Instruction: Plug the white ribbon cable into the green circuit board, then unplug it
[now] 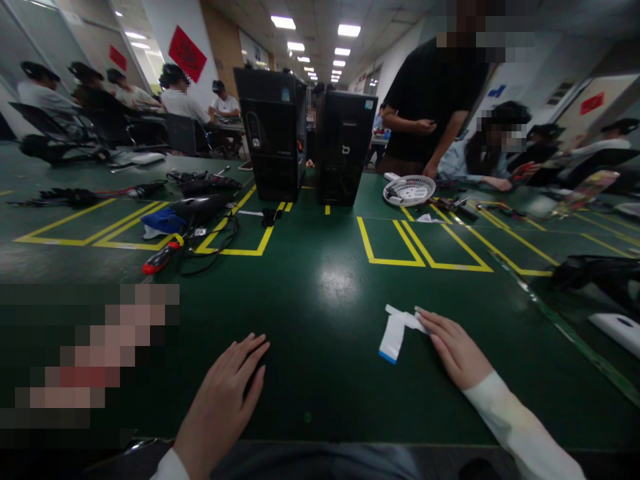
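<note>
Our right hand [453, 350], open, fingertips the white strip [393, 340], seemingly steadying it, at three o'clock of our flat, empty left hand [227, 393].

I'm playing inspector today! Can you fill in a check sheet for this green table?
Surface: green table with yellow taped boxes and a glare spot in the middle.
Job's things: white strip with a blue end, lying flat.
Clutter: left tower, right tower, white grille, red-handled screwdriver, blue cloth.
Hands: left hand open, flat on the table; right hand open, fingertips on the strip.
Cables: black cable looped beside the screwdriver.
Surroundings: standing person in black, seated people on both sides, ceiling lights on.
</note>
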`<state>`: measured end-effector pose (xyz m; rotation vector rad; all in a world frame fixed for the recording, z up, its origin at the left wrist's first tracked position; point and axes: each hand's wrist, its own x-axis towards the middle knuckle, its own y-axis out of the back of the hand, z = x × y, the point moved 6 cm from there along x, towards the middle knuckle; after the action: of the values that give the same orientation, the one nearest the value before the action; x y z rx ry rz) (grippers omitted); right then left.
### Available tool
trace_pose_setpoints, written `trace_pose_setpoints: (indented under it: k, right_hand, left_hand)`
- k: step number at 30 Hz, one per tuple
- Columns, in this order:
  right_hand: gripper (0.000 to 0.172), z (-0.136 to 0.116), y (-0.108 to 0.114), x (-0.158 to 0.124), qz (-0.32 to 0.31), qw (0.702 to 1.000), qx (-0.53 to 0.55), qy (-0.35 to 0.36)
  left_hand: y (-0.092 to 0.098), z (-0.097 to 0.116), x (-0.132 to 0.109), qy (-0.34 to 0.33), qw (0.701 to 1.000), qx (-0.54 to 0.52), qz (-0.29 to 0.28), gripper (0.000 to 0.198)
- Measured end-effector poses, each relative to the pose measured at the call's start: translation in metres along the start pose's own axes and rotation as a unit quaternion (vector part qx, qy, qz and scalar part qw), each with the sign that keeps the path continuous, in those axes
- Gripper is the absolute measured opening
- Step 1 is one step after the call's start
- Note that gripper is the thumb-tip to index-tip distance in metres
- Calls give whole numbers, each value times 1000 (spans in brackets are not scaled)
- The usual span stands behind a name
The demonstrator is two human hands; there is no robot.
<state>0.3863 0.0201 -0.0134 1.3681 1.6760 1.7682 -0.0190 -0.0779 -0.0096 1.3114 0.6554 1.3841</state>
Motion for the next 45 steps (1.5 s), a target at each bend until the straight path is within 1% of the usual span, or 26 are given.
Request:
trace_pose_setpoints:
  k: [2,5,8,11,15,20,25,28,30,32,33,34,35,36,37,38,39,40,41,43,45]
  right_hand:
    - [43,-36,-9,11,8,999,17,50]
    - [43,-80,-20,25,-8,994,37,106]
    - [43,-113,-27,39,-39,987,60,144]
    - [43,-136,-31,54,-71,979,93,168]
    - [42,-159,-42,76,-108,968,127,189]
    - [41,-184,-55,95,-134,957,138,217]
    - [48,-196,-60,95,-155,942,157,251]
    - [52,-197,-62,92,-161,936,168,262]
    - [54,-196,-61,91,-154,933,180,270]
    - [54,-184,-59,94,-132,939,177,264]
    - [54,-172,-58,98,-114,948,164,249]
    - [54,-154,-56,102,-90,961,141,221]
    - [53,-130,-53,107,-65,974,111,185]
    - [52,-101,-49,111,-31,988,74,130]
    - [54,-67,-44,113,-7,997,34,66]
    - [57,-30,-39,112,5,1000,-12,-9]
    - [59,8,-30,107,16,993,-62,-98]
    - [58,47,-19,96,29,973,-113,-201]
    - [57,83,-5,79,46,938,-157,-305]
    - [63,133,23,42,80,889,-188,-409]
    - [66,167,50,0,112,838,-207,-492]
  left_hand:
    - [0,0,0,1,1000,-2,5,38]
    - [1,1,0,0,1000,-3,8,37]
    - [1,0,0,1,1000,-6,5,37]
    - [1,-1,1,5,1000,-8,1,38]
    - [3,-2,2,21,1000,-1,4,38]
    - [9,-11,-1,96,993,39,47,39]
    - [8,-14,-2,95,993,53,51,38]
    - [6,-14,-3,88,993,54,49,38]
    - [5,-14,-3,85,994,53,49,38]
    - [5,-15,-4,84,994,51,47,38]
    - [4,-15,-4,85,994,50,46,38]
    - [5,-15,-4,86,994,49,45,38]
    - [5,-15,-4,88,994,48,44,38]
    - [5,-15,-4,91,994,48,42,38]
    - [5,-14,-4,93,994,47,39,38]
    - [5,-14,-4,94,994,47,38,38]
    - [5,-14,-4,95,994,45,37,38]
    - [5,-13,-4,96,994,43,36,38]
    - [5,-13,-4,96,994,41,36,38]
    - [5,-14,-5,97,994,36,37,37]
    - [5,-14,-5,99,994,34,37,37]
